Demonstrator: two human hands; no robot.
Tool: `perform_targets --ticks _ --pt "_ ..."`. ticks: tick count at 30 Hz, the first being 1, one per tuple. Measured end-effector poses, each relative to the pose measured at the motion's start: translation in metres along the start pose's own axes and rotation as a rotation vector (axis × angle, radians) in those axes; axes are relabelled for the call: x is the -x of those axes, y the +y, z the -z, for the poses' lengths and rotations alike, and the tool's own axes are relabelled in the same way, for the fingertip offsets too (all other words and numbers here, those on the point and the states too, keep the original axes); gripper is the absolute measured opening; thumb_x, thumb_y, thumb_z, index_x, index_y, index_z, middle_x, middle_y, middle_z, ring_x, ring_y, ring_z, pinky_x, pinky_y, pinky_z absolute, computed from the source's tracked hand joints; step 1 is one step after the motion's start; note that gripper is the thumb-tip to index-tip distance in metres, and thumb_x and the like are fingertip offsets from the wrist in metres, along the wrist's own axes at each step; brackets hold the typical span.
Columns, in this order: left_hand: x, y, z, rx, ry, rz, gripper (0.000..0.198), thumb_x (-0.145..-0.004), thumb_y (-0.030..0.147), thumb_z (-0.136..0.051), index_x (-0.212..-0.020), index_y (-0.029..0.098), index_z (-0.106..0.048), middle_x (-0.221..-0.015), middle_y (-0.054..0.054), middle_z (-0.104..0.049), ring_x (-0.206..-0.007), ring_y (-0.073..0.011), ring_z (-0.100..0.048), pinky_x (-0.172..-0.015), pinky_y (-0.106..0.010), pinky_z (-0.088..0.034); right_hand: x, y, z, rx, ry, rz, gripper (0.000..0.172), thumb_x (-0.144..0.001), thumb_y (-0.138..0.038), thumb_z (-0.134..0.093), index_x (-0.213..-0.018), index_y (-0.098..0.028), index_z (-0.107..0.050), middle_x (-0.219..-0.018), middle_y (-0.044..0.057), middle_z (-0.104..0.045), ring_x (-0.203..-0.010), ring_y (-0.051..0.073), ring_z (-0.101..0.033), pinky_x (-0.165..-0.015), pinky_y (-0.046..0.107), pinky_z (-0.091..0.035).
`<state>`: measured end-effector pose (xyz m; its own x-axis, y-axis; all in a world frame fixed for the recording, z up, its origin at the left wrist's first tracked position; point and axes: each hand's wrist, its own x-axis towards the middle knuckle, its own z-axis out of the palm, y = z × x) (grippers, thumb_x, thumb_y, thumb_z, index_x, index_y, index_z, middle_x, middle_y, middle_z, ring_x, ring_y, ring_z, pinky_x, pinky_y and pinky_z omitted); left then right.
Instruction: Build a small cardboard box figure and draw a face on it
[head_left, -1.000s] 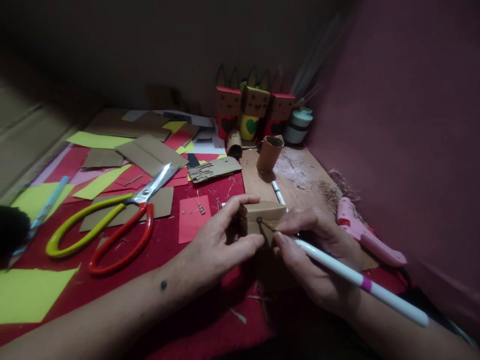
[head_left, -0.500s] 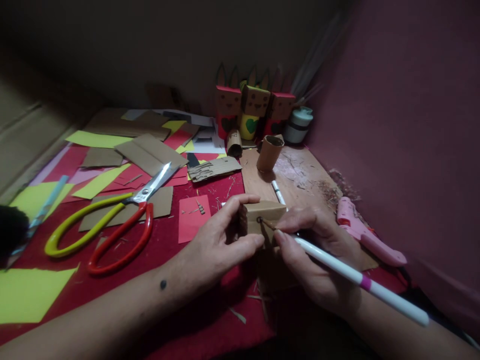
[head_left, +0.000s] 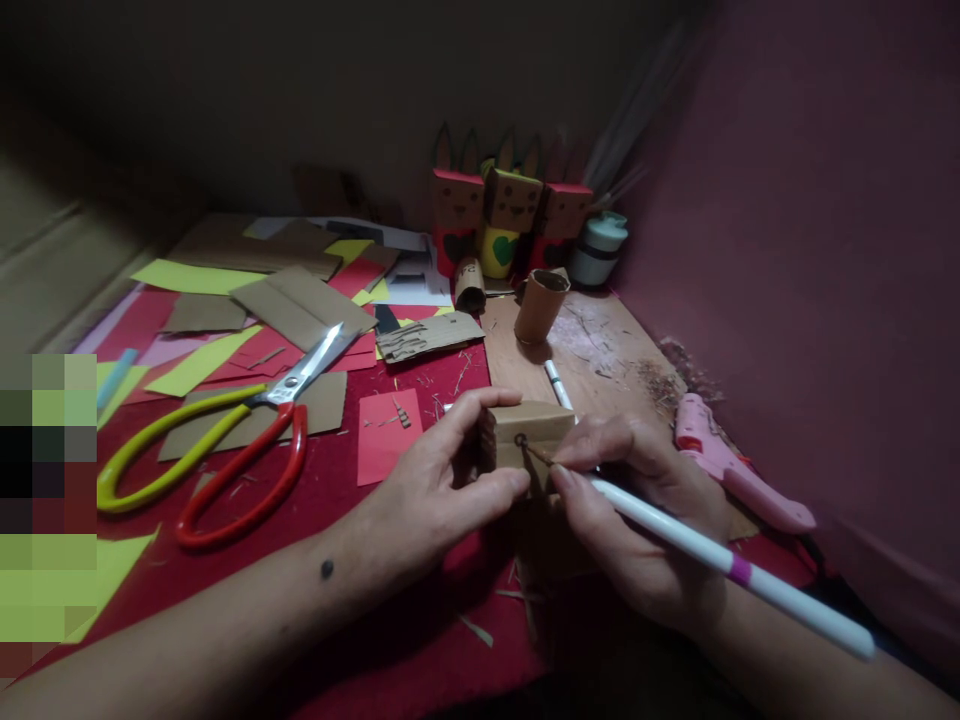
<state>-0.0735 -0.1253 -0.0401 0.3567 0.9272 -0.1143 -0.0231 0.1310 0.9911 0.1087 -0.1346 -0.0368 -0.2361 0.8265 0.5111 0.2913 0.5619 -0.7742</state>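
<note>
Above the red cloth (head_left: 420, 625), the left hand (head_left: 442, 475) grasps a small cardboard box (head_left: 541, 422), with the thumb on its front. The right hand (head_left: 652, 500) pinches a white pen (head_left: 679, 537), whose brownish tip is at a dark ring (head_left: 520, 440) on this front. The box is between both hands; at right lies a pink glue gun (head_left: 731, 468).

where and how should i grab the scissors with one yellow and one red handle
I'd take the metal-bladed scissors with looped yellow and red handles by the loops, coming from the near left. The loops lie toward the camera, spread apart with finger room inside, while the pointed blades aim away.
</note>
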Motion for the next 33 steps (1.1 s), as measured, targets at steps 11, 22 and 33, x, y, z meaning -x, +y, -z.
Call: perform_targets --ticks 11,22,33 --pt "0.0007 0.0015 -0.0001 -0.015 0.008 -0.003 0.047 -0.084 0.028 -0.068 -0.128 0.026 -0.05 -0.113 -0.004 -0.071 -0.107 -0.0269 -0.068 -0.091 -0.037 -0.056 -0.0002 0.0003 -0.0001 -0.012 -0.01 0.028 0.016 -0.086 -0.01 -0.06 -0.089 -0.025 -0.056 -0.073 -0.002 -0.058 -0.056 0.011 -0.053 -0.05 0.024 -0.045" --pt "0.0007 -0.0001 0.0014 -0.018 -0.008 -0.009 0.046 -0.087 0.028 -0.067 -0.129 0.026 -0.048 -0.114 -0.005 -0.068 -0.108 -0.0258 -0.067 -0.092 -0.036 -0.057 -0.0013 0.0001 -0.0015 -0.005 -0.01 0.023 0.016 -0.086 -0.009 -0.06 -0.088 -0.024 -0.057 -0.073 -0.002 -0.059 -0.057 0.011 -0.056 -0.05 0.023 -0.047" --pt "0.0005 -0.0006 0.0012 -0.001 -0.003 -0.016 0.047 -0.086 0.028 -0.067 -0.129 0.025 -0.049 -0.114 -0.006 -0.068 -0.108 -0.0264 -0.066 -0.092 -0.038 -0.056 -0.0016 -0.0007 -0.0014 -0.003 0.008 0.02 0.014 -0.085 -0.009 -0.062 -0.087 -0.022 -0.058 -0.074 -0.002 -0.062 -0.057 0.009 -0.056 -0.05 0.021 -0.047"
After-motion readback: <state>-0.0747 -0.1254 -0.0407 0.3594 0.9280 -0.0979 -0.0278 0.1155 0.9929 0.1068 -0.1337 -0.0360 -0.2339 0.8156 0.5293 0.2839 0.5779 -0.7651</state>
